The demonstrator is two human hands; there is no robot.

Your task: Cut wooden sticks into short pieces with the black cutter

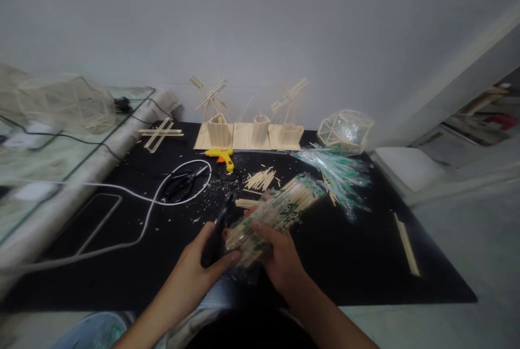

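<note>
My right hand (280,257) is closed around a pack of wooden chopsticks (284,205) in clear plastic with green print, held slanted over the table. My left hand (203,262) grips a long black tool (215,235), its kind unclear from blur. The left thumb reaches the near end of the pack. Just beyond the hands lie a pile of short cut sticks (260,179) and a few longer sticks (246,203), partly hidden by the pack.
A yellow glue gun (222,157), pliers (182,183) and a white cable (142,235) lie on the black table (345,267). Stick-built windmill models (252,135) stand at the back. Empty wrappers (337,175) are heaped right, near a stick-framed polyhedron (345,129). Loose sticks (406,243) lie far right.
</note>
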